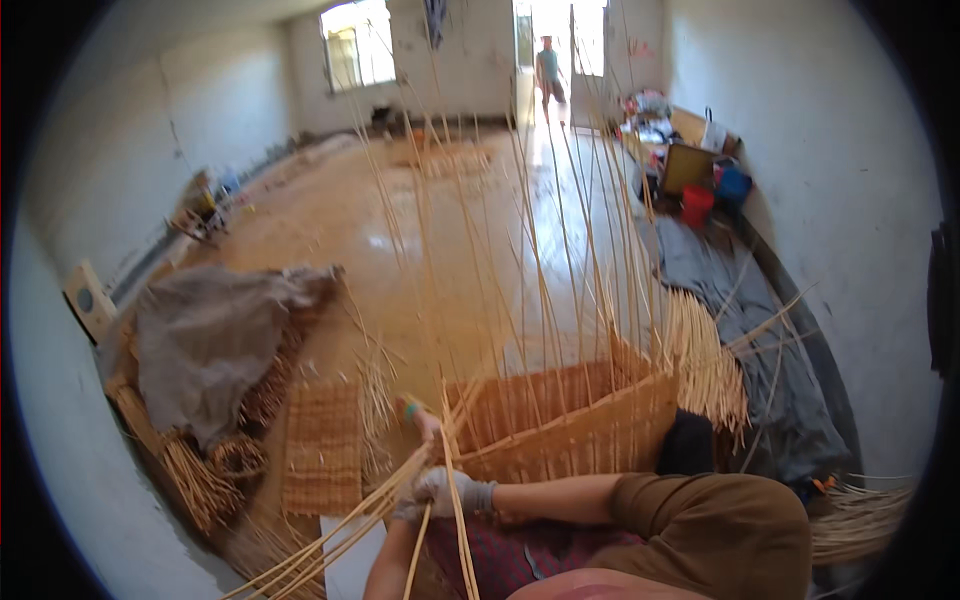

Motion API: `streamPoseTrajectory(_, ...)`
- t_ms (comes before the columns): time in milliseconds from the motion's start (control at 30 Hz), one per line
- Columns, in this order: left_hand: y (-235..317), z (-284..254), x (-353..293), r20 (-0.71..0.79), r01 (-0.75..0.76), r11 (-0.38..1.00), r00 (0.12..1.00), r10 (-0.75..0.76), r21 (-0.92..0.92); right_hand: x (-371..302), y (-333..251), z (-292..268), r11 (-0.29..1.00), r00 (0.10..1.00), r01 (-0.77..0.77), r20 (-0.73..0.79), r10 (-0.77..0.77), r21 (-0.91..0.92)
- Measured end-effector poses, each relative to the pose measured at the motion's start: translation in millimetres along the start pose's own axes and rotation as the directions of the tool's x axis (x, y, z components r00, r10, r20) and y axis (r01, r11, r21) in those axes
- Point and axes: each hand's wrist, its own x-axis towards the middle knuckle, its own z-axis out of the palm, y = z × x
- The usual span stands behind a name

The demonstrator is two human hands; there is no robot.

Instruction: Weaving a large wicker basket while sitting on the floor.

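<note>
Our gloved right hand [456,492] is clenched around pale canes [462,535], just beside the near left corner of the woven basket [580,437]; we cannot tell what our left hand [408,499], close by, grips.

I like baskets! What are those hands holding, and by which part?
Pale strips, partway along, seemingly in the right hand; the left hand is unclear.

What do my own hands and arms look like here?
Your left hand and right hand wear pale greyish gloves. The right forearm is bare below a plain brown sleeve; the left forearm is bare where visible.
</note>
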Motion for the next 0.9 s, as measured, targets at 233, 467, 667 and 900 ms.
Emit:
streamPoseTrajectory(233, -64.9, -64.3, -275.6, -0.412, 0.513, 0.848, 0.749, -0.518, -0.132, 3.1, 2.3, -33.4, 0.997, 0.979, -0.002, -0.204, -0.015, -0.083)
streamPoseTrajectory(467, -16.5, -144.4, -381.0, -0.361, 0.656, 0.558, 0.751, -0.553, 0.509, -11.8, -17.7, 21.6, 0.951, 0.963, 0.245, -0.069, -0.262, -0.191)
streamPoseTrajectory(667, 80.9, 28.9, -332.0, -0.093, 0.308, 0.265, 0.793, -0.602, 0.914, -91.6, -86.4, 0.9, 0.841, 0.841, 0.540, -0.066, -0.537, 0.040)
streamPoseTrajectory(900, 59.8, 36.1, -300.3, -0.319, 0.215, 0.842, 0.946, -0.054, 0.495, -99.9, -87.5, -19.0, 0.956, 0.960, 0.230, 0.203, -0.192, -0.181)
